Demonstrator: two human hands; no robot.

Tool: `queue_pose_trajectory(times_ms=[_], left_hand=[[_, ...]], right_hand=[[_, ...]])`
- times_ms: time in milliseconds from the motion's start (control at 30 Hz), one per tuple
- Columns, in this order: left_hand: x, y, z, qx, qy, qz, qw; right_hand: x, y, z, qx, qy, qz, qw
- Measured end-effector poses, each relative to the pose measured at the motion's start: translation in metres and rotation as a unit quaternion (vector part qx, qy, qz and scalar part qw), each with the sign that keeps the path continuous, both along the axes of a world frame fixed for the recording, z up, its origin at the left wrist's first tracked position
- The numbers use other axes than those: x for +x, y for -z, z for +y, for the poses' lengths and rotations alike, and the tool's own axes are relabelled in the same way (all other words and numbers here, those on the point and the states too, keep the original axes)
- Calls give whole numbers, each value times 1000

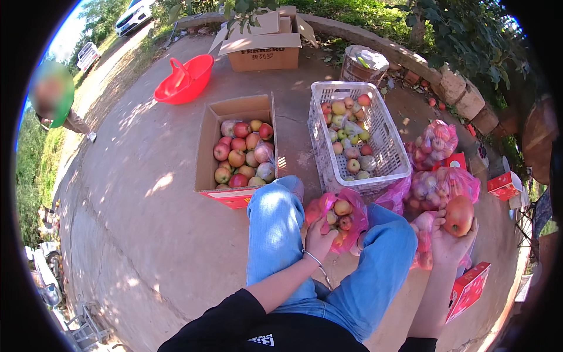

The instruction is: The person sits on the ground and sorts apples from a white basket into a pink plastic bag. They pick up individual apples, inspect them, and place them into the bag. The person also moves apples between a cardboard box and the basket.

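Observation:
In my raised right hand (pixel 451 246) rests a large red-yellow apple (pixel 458 216), with my fingers curled around its side. Between my knees stands an open pink plastic bag (pixel 360 207) with several apples (pixel 342 207) inside. My left hand (pixel 320 240) grips the near left edge of this bag. Beyond my knee on the left is an open cardboard box (pixel 206 154), well filled with apples, some in clear wrapping. A white plastic crate (pixel 389 152) beside it holds red and green apples, mostly along its left side.
Filled pink bags of apples (pixel 444 182) sit on my right, near red printed boxes (pixel 469 290). Farther off are a red plastic basket (pixel 187 81), a large open carton (pixel 266 59) and a round drum (pixel 363 66) by a low stone wall (pixel 467 99). A person (pixel 66 119) stands far left.

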State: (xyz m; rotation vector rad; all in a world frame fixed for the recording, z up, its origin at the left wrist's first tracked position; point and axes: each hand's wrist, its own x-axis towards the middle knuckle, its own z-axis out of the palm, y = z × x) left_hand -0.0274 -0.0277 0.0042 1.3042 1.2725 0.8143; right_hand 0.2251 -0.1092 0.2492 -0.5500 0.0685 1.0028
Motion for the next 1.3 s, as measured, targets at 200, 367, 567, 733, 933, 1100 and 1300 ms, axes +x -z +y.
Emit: queue_pose_trajectory(times_ms=[200, 367, 567, 733, 933, 1100, 1300], left_hand=[[5, 12, -2, -48, -23, -57, 997], [6, 7, -6, -83, -27, -85, 993], [8, 0, -7, -104, -24, -104, 989], [10, -13, -5, -133, -29, -108, 985], [12, -21, -3, -145, -54, -128, 980], [8, -28, 0, -176, -56, -127, 975], [8, -24, -2, -116, -27, -133, 984]], right_hand=[[-74, 72, 67, -7, -125, 112, 986], [-106, 178, 63, -136, -147, 172, 964], [-109, 274, 27, -279, -131, 184, 933], [-101, 307, 49, -289, -128, 163, 935], [-92, 358, 62, -278, -135, 247, 918], [-93, 373, 66, -347, -150, 172, 910], [-99, 424, 81, -481, -113, -219, 841]])
